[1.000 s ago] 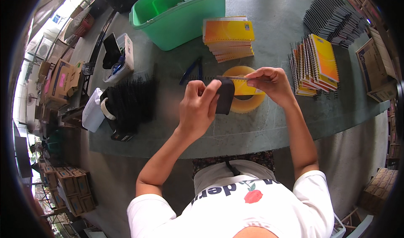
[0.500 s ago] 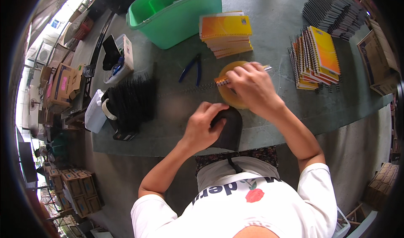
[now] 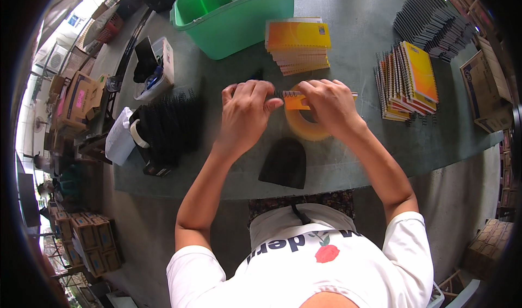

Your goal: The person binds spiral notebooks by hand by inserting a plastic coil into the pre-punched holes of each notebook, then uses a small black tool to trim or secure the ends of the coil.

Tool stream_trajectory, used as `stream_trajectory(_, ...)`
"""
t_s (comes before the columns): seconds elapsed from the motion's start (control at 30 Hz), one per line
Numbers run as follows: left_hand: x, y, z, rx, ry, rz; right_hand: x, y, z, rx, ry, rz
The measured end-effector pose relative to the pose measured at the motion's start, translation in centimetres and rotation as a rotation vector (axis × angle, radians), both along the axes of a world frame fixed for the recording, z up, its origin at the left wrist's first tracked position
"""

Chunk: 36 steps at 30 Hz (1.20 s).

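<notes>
A small orange notebook (image 3: 296,102) lies edge-up over a yellow ring that looks like a tape roll (image 3: 307,131). My right hand (image 3: 333,105) is closed on the notebook from the right. A dark spiral coil (image 3: 280,94) runs through the notebook's edge toward my left hand (image 3: 244,115). The fingers of that hand curl round the coil's free length, thumb beside it; they are slightly blurred. Nearer to me a black rounded pad (image 3: 284,164) lies on the table, touched by neither hand. My left hand mostly hides the cutting pliers.
Ahead are a green tub (image 3: 234,33) and a stack of yellow-orange notebooks (image 3: 298,38). To the right stand coil-bound notebooks (image 3: 416,74), dark coil-bound stacks (image 3: 429,17) and a cardboard box (image 3: 486,90). Left are a bundle of black coils (image 3: 174,123) and a white bin (image 3: 163,71).
My left hand has left the black pad and moved forward to the coil beside the notebook. My right hand still holds the notebook, now turned slightly.
</notes>
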<state>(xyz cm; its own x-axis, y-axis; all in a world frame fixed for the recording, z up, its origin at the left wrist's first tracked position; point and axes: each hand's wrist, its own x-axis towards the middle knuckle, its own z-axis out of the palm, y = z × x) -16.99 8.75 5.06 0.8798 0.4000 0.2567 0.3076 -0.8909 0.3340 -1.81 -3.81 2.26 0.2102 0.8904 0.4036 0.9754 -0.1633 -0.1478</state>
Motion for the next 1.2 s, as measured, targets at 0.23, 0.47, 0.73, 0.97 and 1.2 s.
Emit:
stream_trajectory(0.23,1.2,0.7,-2.4,-0.250,-0.203,-0.023,0.1,0.2,1.4,0.034,0.296,0.106)
stream_trajectory(0.47,0.8,2.7,-0.7,-0.556,0.044,-0.015,0.7,0.3,0.4,0.146,0.359,0.121)
stream_trajectory(0.73,1.1,2.1,-1.3,-0.300,-0.183,-0.101,0.6,0.1,0.7,0.121,0.370,0.101)
stream_trajectory(0.97,0.8,2.6,-2.3,-0.266,-0.130,-0.200,0.7,-0.2,0.2,0.037,0.139,0.074)
stream_trajectory(1.2,0.7,-0.6,-2.0,0.166,-0.460,-0.151,0.5,-0.2,0.4,0.165,0.373,0.052)
